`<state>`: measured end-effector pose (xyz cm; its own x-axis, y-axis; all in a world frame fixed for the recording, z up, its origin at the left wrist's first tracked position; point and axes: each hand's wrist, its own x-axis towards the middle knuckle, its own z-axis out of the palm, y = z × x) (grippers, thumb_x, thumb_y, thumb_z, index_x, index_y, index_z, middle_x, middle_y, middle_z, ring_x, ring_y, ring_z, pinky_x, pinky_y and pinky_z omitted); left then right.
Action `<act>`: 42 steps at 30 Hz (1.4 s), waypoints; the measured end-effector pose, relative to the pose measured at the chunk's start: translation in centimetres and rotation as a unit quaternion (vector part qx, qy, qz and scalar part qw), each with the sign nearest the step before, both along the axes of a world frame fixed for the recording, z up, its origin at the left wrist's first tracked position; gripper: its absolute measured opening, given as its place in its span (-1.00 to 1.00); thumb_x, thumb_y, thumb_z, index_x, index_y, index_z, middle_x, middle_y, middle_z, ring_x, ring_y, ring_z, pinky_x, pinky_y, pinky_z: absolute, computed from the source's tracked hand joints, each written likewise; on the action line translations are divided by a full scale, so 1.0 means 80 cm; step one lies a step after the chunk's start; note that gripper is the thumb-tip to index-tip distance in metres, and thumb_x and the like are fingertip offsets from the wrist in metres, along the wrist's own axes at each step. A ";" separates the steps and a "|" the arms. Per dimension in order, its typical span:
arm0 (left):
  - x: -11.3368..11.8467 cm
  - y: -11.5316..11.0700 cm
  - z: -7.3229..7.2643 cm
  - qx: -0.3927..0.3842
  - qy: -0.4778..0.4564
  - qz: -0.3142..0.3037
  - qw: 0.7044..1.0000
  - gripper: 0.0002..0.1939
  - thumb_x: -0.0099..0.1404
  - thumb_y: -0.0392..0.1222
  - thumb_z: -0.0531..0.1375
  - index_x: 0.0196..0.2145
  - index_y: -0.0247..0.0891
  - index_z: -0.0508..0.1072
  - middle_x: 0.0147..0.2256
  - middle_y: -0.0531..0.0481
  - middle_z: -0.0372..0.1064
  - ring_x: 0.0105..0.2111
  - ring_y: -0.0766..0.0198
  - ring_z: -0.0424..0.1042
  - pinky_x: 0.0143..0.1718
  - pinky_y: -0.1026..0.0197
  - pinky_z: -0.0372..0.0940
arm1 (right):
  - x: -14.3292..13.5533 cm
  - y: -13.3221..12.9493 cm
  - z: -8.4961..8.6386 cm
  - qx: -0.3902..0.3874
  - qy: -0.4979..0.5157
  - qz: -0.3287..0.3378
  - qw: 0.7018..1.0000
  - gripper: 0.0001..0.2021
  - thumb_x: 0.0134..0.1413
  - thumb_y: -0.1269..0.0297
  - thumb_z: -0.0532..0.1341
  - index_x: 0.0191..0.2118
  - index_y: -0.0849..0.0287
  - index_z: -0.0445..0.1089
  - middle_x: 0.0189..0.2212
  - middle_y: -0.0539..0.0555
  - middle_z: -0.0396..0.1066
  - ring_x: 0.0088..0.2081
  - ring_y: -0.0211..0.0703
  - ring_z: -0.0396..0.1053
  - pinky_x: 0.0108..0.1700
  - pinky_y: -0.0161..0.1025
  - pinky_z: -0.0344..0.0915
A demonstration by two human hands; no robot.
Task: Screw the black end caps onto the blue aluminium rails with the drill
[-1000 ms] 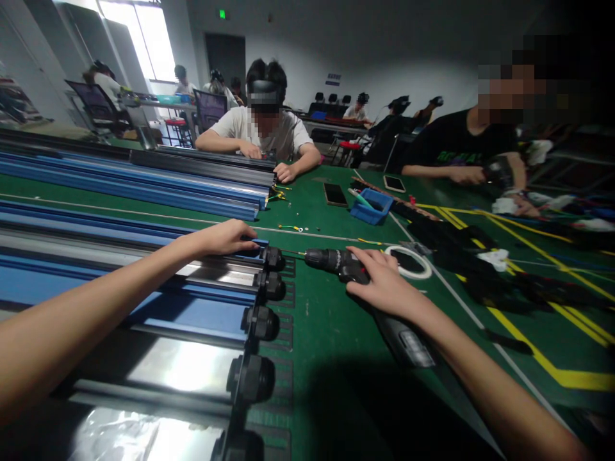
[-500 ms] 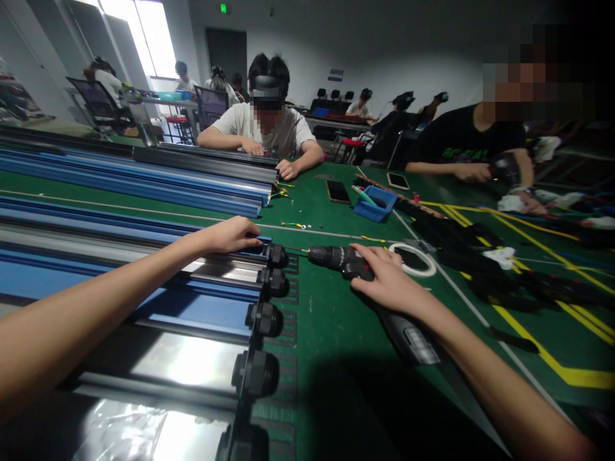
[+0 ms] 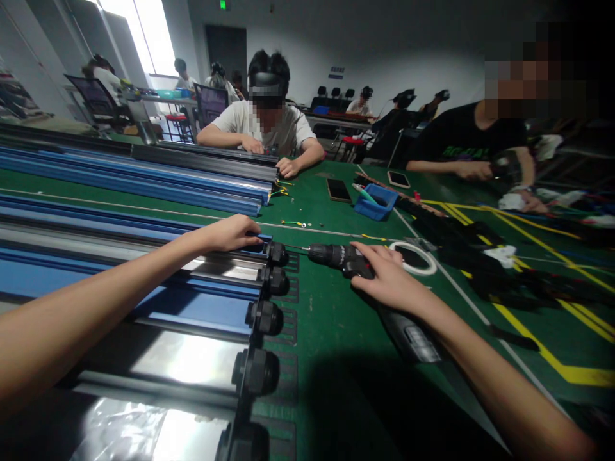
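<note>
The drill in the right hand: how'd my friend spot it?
At the green table, find the row of black fittings. Right of it, the camera wearer's right hand grips the black drill; unlike the white ring beyond, it has a thin bit pointing left.

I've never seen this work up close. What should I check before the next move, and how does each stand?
1. Right hand holding the black power drill: ok, fingers and thumb on its body.
2. Thin metal bit pointing toward the long blue-and-silver metal profiles: ok.
3. Bit's tip seated: cannot tell, too small.
4. Left hand resting on the profiles near their ends: ok.
5. Blue plastic box apart from the drill: ok.
</note>
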<state>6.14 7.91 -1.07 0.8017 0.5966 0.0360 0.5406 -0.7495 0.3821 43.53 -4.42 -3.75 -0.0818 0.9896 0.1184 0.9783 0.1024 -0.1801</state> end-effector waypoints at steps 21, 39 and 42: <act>0.001 0.000 0.002 0.004 0.004 -0.012 1.000 -0.64 0.42 -0.02 0.09 -0.48 -0.27 0.31 -0.53 0.02 0.24 -0.52 0.32 0.17 -0.42 0.22 0.01 | -0.002 0.000 0.003 -0.016 -0.005 -0.001 1.000 -0.27 0.07 0.11 0.15 0.39 0.08 0.16 0.21 0.28 0.26 0.23 0.41 0.17 0.15 0.25 0.26; 0.001 0.002 0.002 0.025 0.002 -0.022 0.999 -0.64 0.43 -0.08 0.12 -0.50 -0.30 0.32 -0.55 0.05 0.23 -0.56 0.37 0.15 -0.46 0.24 -0.04 | -0.006 0.000 0.010 -0.030 -0.012 -0.002 0.999 -0.25 0.06 0.12 0.16 0.41 0.10 0.14 0.21 0.31 0.26 0.23 0.41 0.17 0.19 0.24 0.22; 0.001 0.002 0.003 0.026 0.004 -0.022 0.999 -0.65 0.43 -0.08 0.12 -0.49 -0.30 0.32 -0.55 0.05 0.24 -0.56 0.37 0.15 -0.46 0.24 -0.04 | -0.005 0.002 0.008 -0.027 -0.015 -0.003 1.000 -0.25 0.06 0.12 0.16 0.40 0.08 0.14 0.20 0.30 0.27 0.23 0.40 0.18 0.18 0.22 0.23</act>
<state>6.21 8.07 -0.86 0.8279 0.5577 0.0594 0.5091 -0.7918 0.3375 43.10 -4.29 -3.12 -0.0785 0.9950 0.0625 0.9838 0.0875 -0.1566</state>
